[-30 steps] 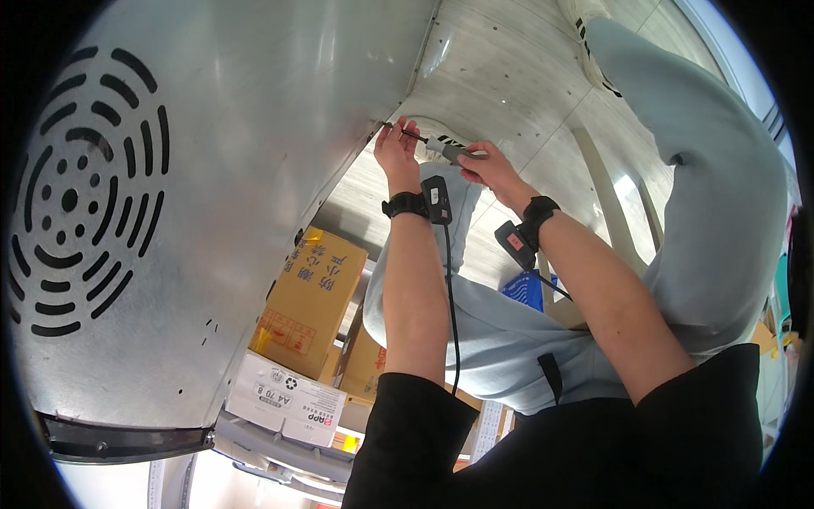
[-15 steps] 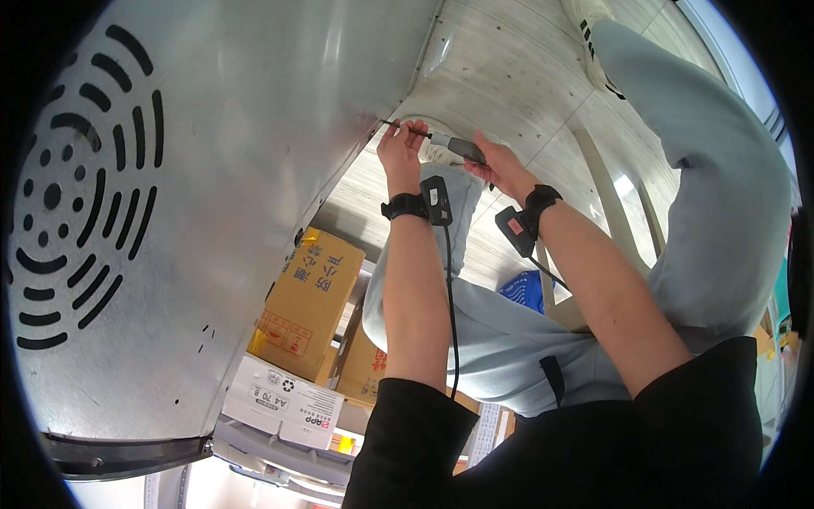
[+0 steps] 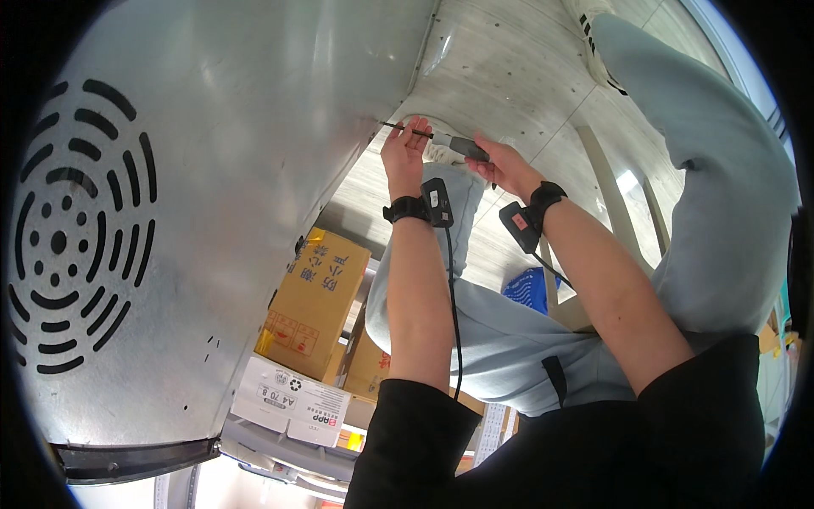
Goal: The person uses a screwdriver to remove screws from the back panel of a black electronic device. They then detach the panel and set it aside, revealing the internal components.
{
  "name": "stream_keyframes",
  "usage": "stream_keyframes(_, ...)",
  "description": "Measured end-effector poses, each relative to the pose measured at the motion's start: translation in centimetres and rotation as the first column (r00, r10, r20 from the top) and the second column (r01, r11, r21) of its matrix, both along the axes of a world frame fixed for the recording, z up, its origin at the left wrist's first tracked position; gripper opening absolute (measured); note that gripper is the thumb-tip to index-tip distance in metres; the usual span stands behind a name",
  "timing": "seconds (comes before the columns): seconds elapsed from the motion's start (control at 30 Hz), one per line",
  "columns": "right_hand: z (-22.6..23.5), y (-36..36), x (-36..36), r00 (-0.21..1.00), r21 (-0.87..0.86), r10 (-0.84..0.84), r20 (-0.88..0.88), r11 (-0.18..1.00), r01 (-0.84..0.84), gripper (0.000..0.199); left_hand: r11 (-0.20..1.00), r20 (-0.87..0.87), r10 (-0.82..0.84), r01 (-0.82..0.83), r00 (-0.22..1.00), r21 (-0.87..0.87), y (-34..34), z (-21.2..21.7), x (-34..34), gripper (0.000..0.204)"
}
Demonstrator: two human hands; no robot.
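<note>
A screwdriver (image 3: 466, 148) with a thick grey handle and a thin dark shaft points left, its tip at the edge of a large grey metal panel (image 3: 263, 178). My left hand (image 3: 402, 157) is closed round the shaft, close to the panel edge, with the fingertips up. My right hand (image 3: 509, 167) grips the handle at its rear end. What the tip touches is too small to make out. Both wrists wear black straps with small black boxes, and a cable runs from each.
Slotted vents (image 3: 59, 242) pierce the panel at left. Below its edge stand a brown carton (image 3: 314, 310) and a white box (image 3: 288, 403). My legs (image 3: 721, 170) and a beige chair-like frame (image 3: 606, 187) are at right, with a blue bag (image 3: 526, 288) beneath. Pale floor tiles (image 3: 509, 59) lie beyond.
The view has shifted slightly, so the panel's vents sit a little lower. Both hands keep their hold on the screwdriver, with little visible movement.
</note>
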State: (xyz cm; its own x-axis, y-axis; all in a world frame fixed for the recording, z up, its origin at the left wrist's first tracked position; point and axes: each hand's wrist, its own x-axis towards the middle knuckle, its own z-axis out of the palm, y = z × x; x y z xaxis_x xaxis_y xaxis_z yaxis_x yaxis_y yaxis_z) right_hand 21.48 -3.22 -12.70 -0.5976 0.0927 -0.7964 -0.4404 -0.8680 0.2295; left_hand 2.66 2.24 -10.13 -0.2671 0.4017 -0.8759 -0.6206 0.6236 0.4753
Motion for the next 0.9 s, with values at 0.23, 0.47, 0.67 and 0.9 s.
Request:
stream_keyframes(0.23,1.5,-0.3,-1.1,0.978,0.192,-0.112,0.174,0.978,0.078,0.031,0.992,-0.135,-0.129,0.125,0.982,-0.037,-0.1,-0.7,-0.4,0.018)
stream_keyframes(0.47,1.2,0.8,-0.2,0.995,-0.052,-0.011,0.096,0.999,0.016,0.032,0.998,-0.043,-0.051,0.053,0.998,0.038,-0.5,-0.2,-0.3,0.017)
stream_keyframes(0.67,0.0,-0.2,0.2,0.974,0.126,-0.101,0.204,0.989,0.076,0.03,0.993,0.041,-0.1,0.097,0.994,0.071,-0.7,-0.7,-0.1,0.017)
stream_keyframes(0.9,-1.4,-1.7,1.8,0.973,0.081,-0.126,0.195,0.99,0.112,0.036,0.992,-0.038,-0.1,0.097,0.994,-0.075,-1.1,-2.8,1.5,0.013)
